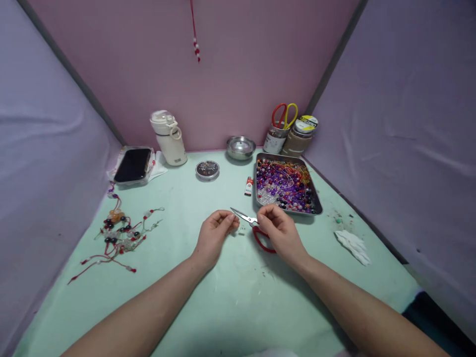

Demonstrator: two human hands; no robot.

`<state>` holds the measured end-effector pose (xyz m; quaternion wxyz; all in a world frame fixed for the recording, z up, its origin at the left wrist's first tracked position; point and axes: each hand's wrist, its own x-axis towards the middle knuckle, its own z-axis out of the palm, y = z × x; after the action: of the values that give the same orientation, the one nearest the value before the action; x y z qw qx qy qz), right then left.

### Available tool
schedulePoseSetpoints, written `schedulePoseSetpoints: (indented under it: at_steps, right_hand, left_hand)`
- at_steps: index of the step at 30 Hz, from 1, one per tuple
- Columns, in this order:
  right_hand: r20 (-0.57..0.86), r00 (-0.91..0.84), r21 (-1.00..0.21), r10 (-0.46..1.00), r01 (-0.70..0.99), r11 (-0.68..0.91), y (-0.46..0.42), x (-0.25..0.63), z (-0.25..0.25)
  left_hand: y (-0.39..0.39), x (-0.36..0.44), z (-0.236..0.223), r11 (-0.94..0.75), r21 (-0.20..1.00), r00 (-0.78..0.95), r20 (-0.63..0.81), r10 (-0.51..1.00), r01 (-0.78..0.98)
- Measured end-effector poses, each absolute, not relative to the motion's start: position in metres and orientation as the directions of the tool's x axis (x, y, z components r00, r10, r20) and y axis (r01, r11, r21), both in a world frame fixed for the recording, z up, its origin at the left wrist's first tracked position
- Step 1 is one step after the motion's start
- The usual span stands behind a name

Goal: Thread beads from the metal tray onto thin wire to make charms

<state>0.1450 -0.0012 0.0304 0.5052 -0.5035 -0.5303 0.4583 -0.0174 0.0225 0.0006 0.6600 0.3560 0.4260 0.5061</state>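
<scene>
My left hand (215,234) was bunched, whether around anything I couldn't tell; my right hand (281,234) overlapped the red-handled scissors (252,220), whether gripping them was unclear.

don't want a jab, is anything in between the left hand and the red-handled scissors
Nothing visible: the scissors in the right hand point their blades toward the left hand; whether the tips touch it is unclear.

A white bottle (171,146) stands by the pink wall (238,89). A black phone (132,166) lies to its left, near the purple cloth (55,129).
</scene>
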Motion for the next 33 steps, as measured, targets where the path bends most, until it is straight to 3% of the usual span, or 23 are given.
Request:
schedulePoseSetpoints:
  at_steps: [12,22,33]
  right_hand:
    - [0.124,0.044,-0.963,0.991,0.247,0.109,-0.0006,0.1448,0.0230]
    - [0.357,0.003,-0.848,0.934,0.422,0.322,-0.0023,0.1442,0.0251]
    - [0.367,-0.002,-0.844,0.930,0.421,0.334,-0.0013,0.1445,0.0253]
  left_hand:
    - [0.0205,-0.0184,-0.0005,0.211,0.924,0.143,-0.173,0.975,-0.320]
    - [0.0206,-0.0188,-0.0007,0.205,0.925,0.159,-0.160,0.974,-0.321]
    - [0.0203,-0.0194,-0.0021,0.194,0.937,0.181,-0.145,0.973,-0.291]
